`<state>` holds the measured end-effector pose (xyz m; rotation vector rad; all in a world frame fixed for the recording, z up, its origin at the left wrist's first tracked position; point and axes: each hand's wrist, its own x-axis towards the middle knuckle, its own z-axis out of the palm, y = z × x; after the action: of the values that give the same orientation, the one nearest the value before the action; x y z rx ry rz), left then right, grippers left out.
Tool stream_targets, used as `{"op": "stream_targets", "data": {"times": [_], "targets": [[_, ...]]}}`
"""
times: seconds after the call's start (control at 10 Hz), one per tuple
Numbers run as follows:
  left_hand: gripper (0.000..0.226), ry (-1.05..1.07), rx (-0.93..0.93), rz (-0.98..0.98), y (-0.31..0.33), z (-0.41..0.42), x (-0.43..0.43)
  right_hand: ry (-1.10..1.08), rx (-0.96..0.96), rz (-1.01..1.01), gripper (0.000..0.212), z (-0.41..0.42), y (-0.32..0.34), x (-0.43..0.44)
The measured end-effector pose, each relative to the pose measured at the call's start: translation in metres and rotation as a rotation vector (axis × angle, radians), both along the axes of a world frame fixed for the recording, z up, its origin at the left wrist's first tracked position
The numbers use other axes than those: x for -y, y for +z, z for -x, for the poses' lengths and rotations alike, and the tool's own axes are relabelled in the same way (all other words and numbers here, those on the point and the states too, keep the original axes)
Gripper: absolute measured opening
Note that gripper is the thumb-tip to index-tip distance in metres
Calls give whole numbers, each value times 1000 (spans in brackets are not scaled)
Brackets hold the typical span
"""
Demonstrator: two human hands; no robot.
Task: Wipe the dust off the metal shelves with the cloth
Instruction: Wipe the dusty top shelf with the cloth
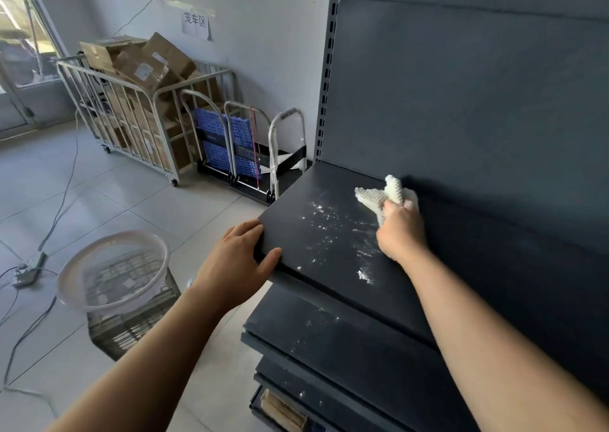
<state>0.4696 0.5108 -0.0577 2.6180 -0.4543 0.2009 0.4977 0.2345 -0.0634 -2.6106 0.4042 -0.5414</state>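
Dark shelf, pale cloth
Charcoal shelf [296, 206] speckled with white dust [326, 217]; on it a cream cloth [375, 197], bobbled — beyond its left end, blue lattice trolleys [214, 135].

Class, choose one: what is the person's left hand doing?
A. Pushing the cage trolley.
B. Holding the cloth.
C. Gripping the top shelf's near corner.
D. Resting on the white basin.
C: the left hand grips the top shelf at its corner, while the right hand holds the cloth.

Bare left hand [235, 260], bare right hand [400, 234], forearms [158, 349] bare, seemingly to the elbows
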Motion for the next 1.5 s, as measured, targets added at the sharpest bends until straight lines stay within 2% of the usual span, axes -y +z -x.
{"op": "stream_targets", "data": {"times": [0.1, 0.2, 0.3, 0.4, 0.5, 0.6, 0.7, 0.8, 0.9, 1.0, 1.1, 1.2, 1.3, 1.4, 1.5], "targets": [[56, -23, -19, -15, 3, 1, -1, 76, -80, 85, 36, -2, 5, -41], [58, -54, -50, -50, 6, 1, -4, 192, -134, 50, 32, -6, 9, -78], [57, -88, -80, -77, 12, 1, -7, 308, -87, -304, 33, 1, 29, -96], [51, -137, -68, -131, 17, 1, -16, 131, -2, -570, 42, 24, 55, -77], [44, -182, 12, -205, 18, 4, -27, -149, -15, -307, 22, 55, 53, -33], [44, -210, 61, -219, 13, 11, -34, -262, -161, -89, 27, 84, 30, -24], [48, -232, 65, -207, 7, 15, -38, -257, -189, -5, 37, 88, 16, -56], [49, -249, 46, -213, 6, 17, -43, -188, -183, -17, 37, 79, 18, -96], [48, -277, 44, -242, 7, 21, -46, -49, -169, -118, 38, 69, 24, -131], [51, -319, 58, -256, 6, 18, -49, 94, -7, -413, 38, 80, 41, -147], [52, -345, 57, -285, 10, 16, -52, -96, 95, -368, 38, 100, 48, -113], [53, -366, 57, -292, 11, 14, -54, -311, -8, -137, 29, 130, 31, -63], [53, -360, 58, -278, 10, 15, -56, -392, -40, 31, 39, 151, 12, -56], [53, -364, 56, -255, 7, 17, -58, -359, -72, 75, 41, 144, 11, -87], [53, -375, 41, -245, 9, 18, -59, -212, -61, 79, 28, 126, 15, -122]]}}
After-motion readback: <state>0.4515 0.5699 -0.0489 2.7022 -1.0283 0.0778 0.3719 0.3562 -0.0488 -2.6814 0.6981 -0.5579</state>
